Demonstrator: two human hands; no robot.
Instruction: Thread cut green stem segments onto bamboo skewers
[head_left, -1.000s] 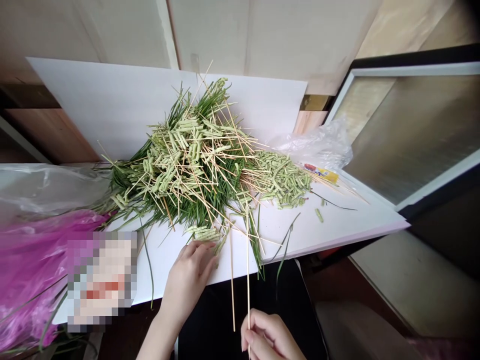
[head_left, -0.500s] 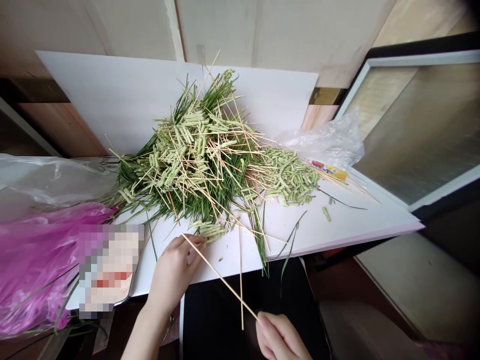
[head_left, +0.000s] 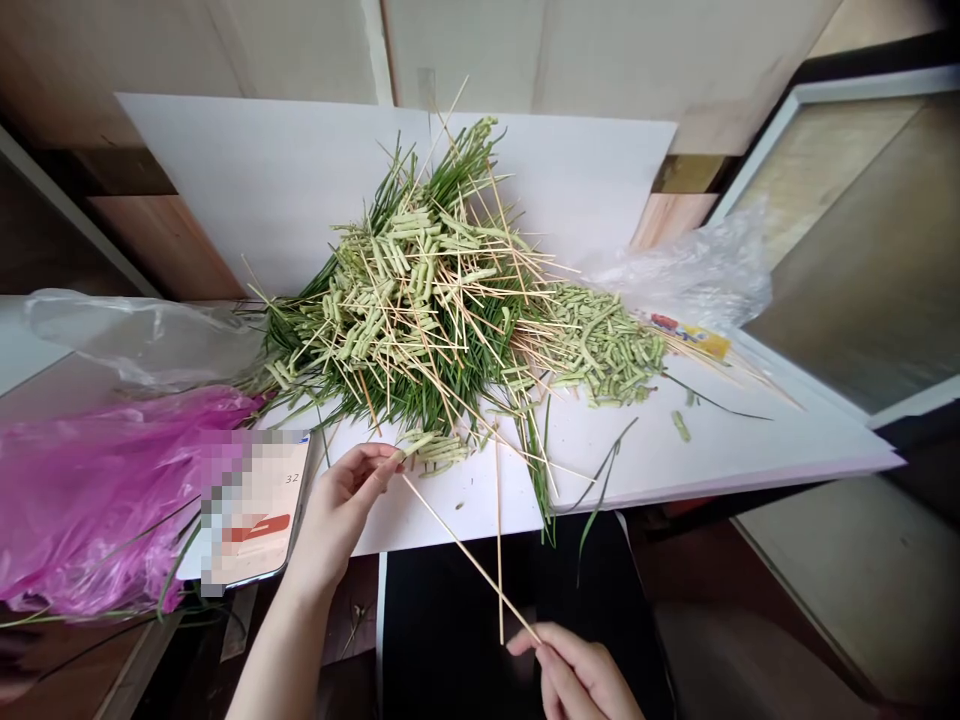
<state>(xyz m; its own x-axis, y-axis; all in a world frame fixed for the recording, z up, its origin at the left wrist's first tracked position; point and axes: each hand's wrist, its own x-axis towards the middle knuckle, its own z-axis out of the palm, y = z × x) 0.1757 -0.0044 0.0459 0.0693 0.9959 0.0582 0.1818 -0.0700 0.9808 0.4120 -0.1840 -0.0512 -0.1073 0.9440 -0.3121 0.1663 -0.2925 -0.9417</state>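
Note:
My left hand [head_left: 346, 505] pinches a short pale-green bean piece [head_left: 414, 448] between thumb and fingertips, above the table's front edge. My right hand [head_left: 576, 668], lower and to the right, grips the near end of a thin bamboo skewer [head_left: 469, 553]. The skewer slants up to the left, its tip just below my left fingertips; whether it touches the bean piece I cannot tell. Several bean pieces [head_left: 444, 455] lie beside my left fingers. Behind them rises a heap of skewered bean pieces [head_left: 390, 290] and long green leaves [head_left: 450, 385].
Another skewer [head_left: 499, 540] juts over the front edge of the white table [head_left: 645, 460]. Loose cut bean pieces [head_left: 611, 350] are piled at right, near a clear plastic bag [head_left: 690, 270]. A phone [head_left: 274, 510] and a pink plastic bag [head_left: 112, 490] lie at left.
My left hand has lifted slightly from the small row of bean pieces with one piece in its fingertips. My right hand still holds the skewer. The whole view has shifted a little.

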